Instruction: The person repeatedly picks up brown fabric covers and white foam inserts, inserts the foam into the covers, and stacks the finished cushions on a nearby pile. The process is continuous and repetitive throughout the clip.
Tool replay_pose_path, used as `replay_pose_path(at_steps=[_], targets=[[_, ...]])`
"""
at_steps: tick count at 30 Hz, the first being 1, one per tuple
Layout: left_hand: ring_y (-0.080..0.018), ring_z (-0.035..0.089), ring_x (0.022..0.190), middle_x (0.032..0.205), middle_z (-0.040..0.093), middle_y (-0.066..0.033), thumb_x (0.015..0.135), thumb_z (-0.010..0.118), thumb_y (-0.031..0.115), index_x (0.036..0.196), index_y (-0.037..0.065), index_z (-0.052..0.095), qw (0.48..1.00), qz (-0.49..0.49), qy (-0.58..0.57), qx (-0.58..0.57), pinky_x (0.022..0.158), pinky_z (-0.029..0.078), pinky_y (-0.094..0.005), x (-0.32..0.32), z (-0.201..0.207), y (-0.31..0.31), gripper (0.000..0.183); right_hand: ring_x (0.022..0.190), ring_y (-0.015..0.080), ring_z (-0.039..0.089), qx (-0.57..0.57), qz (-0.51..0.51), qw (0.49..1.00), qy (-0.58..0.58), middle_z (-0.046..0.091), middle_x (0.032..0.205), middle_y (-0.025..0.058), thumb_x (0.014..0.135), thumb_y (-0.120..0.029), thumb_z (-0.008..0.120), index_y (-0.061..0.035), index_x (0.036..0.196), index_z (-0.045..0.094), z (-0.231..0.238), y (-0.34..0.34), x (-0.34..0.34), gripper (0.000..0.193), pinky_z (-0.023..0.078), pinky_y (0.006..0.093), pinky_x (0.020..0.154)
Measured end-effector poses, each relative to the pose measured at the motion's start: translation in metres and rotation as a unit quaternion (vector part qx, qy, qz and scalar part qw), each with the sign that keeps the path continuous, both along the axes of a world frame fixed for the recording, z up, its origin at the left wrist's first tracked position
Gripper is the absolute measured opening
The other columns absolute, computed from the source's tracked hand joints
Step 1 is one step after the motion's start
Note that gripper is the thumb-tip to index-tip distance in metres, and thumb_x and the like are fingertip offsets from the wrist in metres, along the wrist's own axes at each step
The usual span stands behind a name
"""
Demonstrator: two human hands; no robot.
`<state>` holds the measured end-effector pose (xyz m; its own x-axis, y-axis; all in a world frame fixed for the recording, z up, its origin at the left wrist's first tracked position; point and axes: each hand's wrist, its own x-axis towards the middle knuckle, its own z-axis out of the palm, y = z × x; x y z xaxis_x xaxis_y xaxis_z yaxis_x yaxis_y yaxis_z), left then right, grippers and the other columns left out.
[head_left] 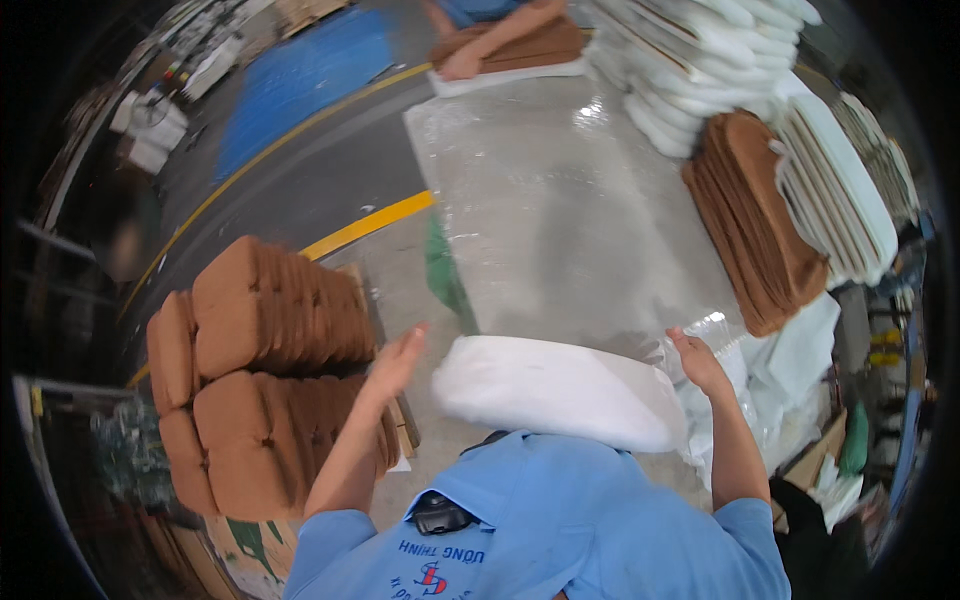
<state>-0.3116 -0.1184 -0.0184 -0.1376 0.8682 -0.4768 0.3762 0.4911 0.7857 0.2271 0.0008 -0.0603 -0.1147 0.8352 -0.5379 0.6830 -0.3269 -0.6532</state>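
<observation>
A white padded cushion (560, 392) lies just in front of my body, against the near edge of a work surface covered by a clear plastic sheet (560, 200). To the cushion's left, my left hand (398, 362) is raised in the air, apart from it, fingers stretched out and slightly blurred, holding nothing visible. At the near right corner of the sheet, my right hand (698, 362) has its fingers closed on the plastic. Across from me, a co-worker's hand and forearm (490, 55) rest on a brown cushion (540, 45) with a white pad under it.
Brown cushions (270, 320) are stacked at the left, on a pallet. Along the right stand more brown cushions (745, 220), white boards (840, 190) and a tall pile of white padding (700, 60). A blue sheet (300, 85) covers floor beyond a yellow line.
</observation>
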Motion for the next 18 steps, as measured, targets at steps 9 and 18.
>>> replay_pose_path(at_steps=[9, 18], targets=[[-0.0396, 0.024, 0.16, 0.171, 0.031, -0.0242, 0.111, 0.027, 0.064, 0.162, -0.005, 0.035, 0.936, -0.301, 0.1, -0.153, 0.131, 0.017, -0.044, 0.038, -0.089, 0.056, 0.086, 0.146, 0.0469, 0.046, -0.144, 0.007, 0.989, 0.04, 0.052, 0.153, 0.0342, 0.107, -0.072, 0.031, 0.0107, 0.147, 0.053, -0.018, -0.057, 0.041, 0.095, 0.038, 0.0485, 0.12], [-0.0392, 0.023, 0.16, 0.173, 0.029, -0.0182, 0.111, 0.039, 0.056, 0.166, 0.008, 0.032, 0.915, -0.322, -0.039, -0.24, 0.132, 0.015, -0.0438, 0.065, -0.037, 0.076, 0.074, 0.162, 0.044, 0.014, -0.096, 0.188, 0.974, -0.084, 0.021, 0.174, 0.0225, 0.106, -0.072, 0.026, -0.0029, 0.166, 0.031, -0.021, -0.043, -0.038, 0.092, 0.018, 0.0576, 0.13]])
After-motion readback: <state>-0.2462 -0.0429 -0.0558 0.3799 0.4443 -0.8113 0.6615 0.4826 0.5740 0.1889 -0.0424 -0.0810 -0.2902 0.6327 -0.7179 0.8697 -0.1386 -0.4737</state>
